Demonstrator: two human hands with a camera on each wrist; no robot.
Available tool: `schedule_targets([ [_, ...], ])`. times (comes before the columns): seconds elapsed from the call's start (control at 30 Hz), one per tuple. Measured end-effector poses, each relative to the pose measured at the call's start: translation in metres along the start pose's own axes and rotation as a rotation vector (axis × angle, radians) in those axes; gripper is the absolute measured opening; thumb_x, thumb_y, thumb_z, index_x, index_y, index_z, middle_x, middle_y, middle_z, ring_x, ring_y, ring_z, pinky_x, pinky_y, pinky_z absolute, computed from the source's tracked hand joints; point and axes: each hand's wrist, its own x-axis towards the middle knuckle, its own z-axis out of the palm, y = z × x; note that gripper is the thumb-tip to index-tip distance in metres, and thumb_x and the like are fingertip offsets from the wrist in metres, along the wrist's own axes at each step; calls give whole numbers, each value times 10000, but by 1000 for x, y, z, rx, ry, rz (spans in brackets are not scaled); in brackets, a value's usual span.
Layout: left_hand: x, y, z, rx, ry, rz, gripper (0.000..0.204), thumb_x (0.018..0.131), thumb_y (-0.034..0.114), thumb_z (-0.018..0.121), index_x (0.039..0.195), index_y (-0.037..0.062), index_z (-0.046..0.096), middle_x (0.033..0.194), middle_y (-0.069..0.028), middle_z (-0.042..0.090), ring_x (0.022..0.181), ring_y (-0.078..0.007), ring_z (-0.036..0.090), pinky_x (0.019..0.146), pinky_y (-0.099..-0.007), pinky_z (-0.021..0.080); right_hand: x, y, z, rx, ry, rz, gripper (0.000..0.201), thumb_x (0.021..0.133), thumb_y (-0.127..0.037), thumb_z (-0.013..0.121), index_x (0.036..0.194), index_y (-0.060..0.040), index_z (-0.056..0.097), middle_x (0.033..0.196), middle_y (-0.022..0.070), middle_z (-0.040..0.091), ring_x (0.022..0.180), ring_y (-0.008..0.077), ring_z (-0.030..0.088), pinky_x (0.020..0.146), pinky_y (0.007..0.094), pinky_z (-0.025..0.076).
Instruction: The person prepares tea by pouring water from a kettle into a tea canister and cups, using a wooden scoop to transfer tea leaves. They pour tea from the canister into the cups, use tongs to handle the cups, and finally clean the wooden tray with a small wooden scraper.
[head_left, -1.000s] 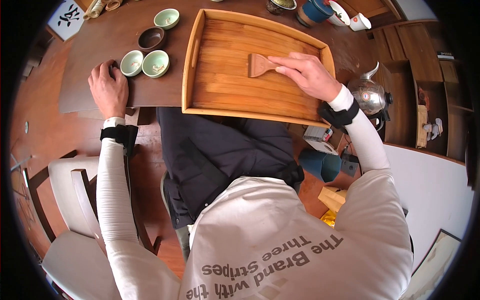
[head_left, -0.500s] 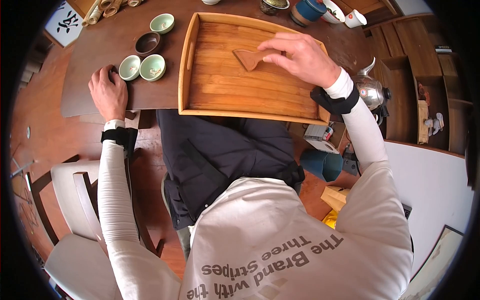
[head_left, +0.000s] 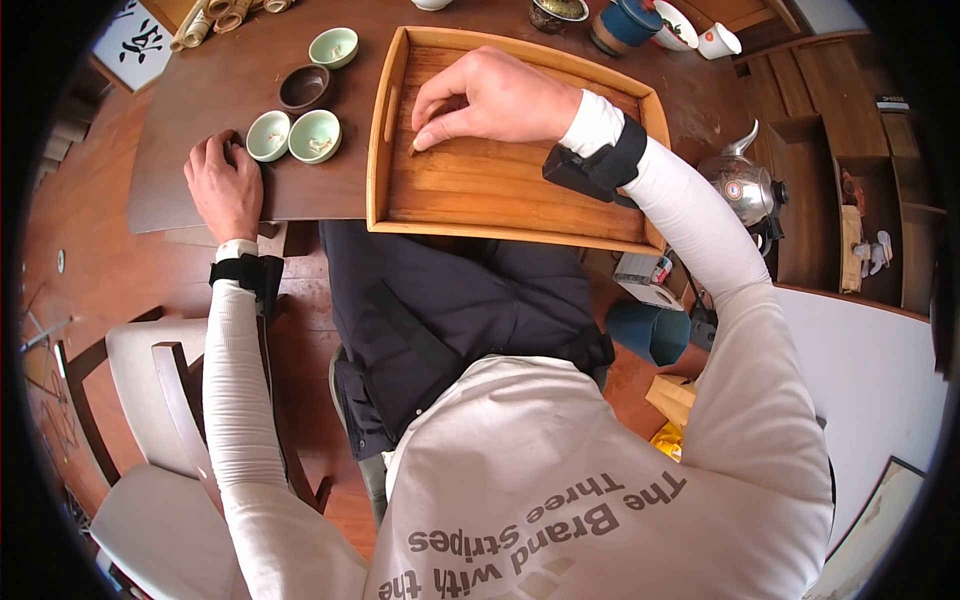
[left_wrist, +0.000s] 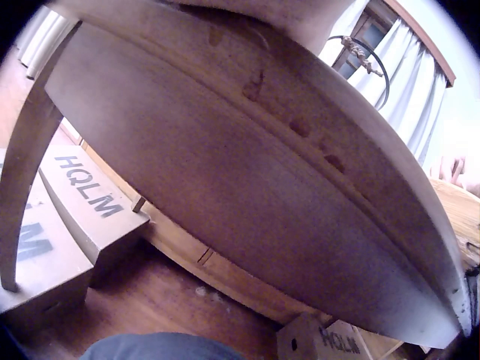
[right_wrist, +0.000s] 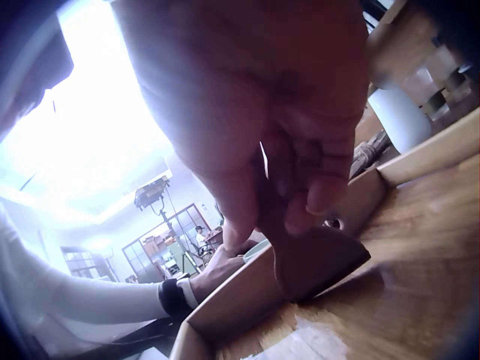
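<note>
My right hand [head_left: 500, 98] is over the left part of a wooden tray [head_left: 520, 210], palm down. In the right wrist view its thumb and fingers [right_wrist: 300, 217] pinch a flat brown scraper [right_wrist: 315, 259], whose wide edge is at the tray floor beside the tray's wall. The head view hides most of the scraper under the hand. On the table's near left part rests my left hand [head_left: 226, 185], fingers loosely bent and holding nothing, left of a pale green cup [head_left: 268, 137]. A second green cup [head_left: 315, 137] stands between that cup and the tray.
A dark bowl [head_left: 305, 89] and another green cup [head_left: 333, 48] stand left of the tray. Behind it are a blue pot [head_left: 622, 28], a white bowl [head_left: 677, 27] and a white cup [head_left: 718, 42]. A steel kettle [head_left: 738, 190] is at the right.
My right hand has moved left across the tray with the scraper, from its right part to near its left wall. My left hand has stayed in nearly the same place on the table.
</note>
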Motion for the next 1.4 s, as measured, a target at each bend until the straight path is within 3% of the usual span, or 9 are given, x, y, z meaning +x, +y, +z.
schedule_targets([
  [0.13, 1, 0, 0, 13, -6, 3, 249, 924, 174, 593, 1106, 62, 719, 1183, -151, 668, 1127, -364, 581, 1008, -447, 458, 3, 13, 5, 25, 139, -58, 266, 926, -284, 727, 983, -24, 736, 849, 103, 725, 795, 210, 683, 764, 341, 532],
  [0.27, 1, -2, 4, 35, 7, -4, 259, 931, 178, 588, 1123, 64, 719, 1192, -152, 664, 1138, -363, 580, 1017, -447, 455, 13, 2, 10, -72, 47, 81, 245, 930, -261, 683, 928, -16, 687, 856, 115, 727, 796, 235, 689, 739, 375, 526],
  [0.43, 0, -1, 2, 38, -10, -11, 261, 932, 177, 586, 1126, 67, 720, 1192, -155, 664, 1137, -365, 581, 1015, -451, 456, 11, 8, 24, 32, 95, 4, 218, 936, -230, 657, 942, -11, 653, 874, 141, 738, 826, 287, 709, 747, 405, 531],
  [0.5, 2, -2, 4, 29, 0, 6, 259, 932, 176, 586, 1124, 69, 721, 1191, -156, 664, 1133, -366, 582, 1013, -452, 456, 7, 12, 30, 52, 150, -71, 210, 932, -221, 660, 928, -12, 646, 870, 143, 739, 804, 295, 707, 752, 410, 535],
  [0.8, 1, -3, 4, 43, -7, -7, 260, 935, 180, 581, 1122, 70, 725, 1187, -159, 664, 1123, -369, 584, 1011, -454, 454, -1, 15, 36, 85, 172, 59, 291, 853, -257, 793, 805, -14, 640, 827, 110, 728, 751, 250, 678, 695, 397, 509],
  [0.9, 1, -2, 2, 41, -18, -10, 262, 936, 185, 580, 1122, 73, 726, 1185, -161, 666, 1119, -371, 585, 1006, -455, 457, 1, 20, 27, -3, 128, 27, 329, 838, -276, 815, 781, -13, 625, 813, 106, 723, 742, 234, 671, 690, 389, 506],
  [1.1, 0, -5, 3, 35, -23, -20, 267, 935, 191, 582, 1122, 71, 729, 1179, -164, 671, 1110, -376, 590, 995, -458, 462, -87, 33, -5, -37, -2, 103, 268, 894, -241, 766, 787, -49, 613, 794, 59, 672, 812, 199, 676, 771, 369, 519],
  [1.23, 1, -8, 6, 49, -27, 10, 267, 934, 192, 582, 1122, 75, 731, 1186, -162, 671, 1123, -375, 589, 1002, -457, 459, -158, 32, -30, -26, -13, 285, 248, 895, -186, 758, 785, -35, 596, 823, 63, 688, 826, 195, 677, 802, 341, 523],
  [1.4, 1, -4, 4, 37, -14, -4, 266, 934, 190, 582, 1122, 74, 729, 1213, -159, 662, 1134, -373, 584, 1012, -454, 454, -174, 27, -29, 19, 67, 367, 216, 885, -119, 750, 785, -20, 586, 857, 72, 709, 846, 184, 681, 808, 323, 522],
])
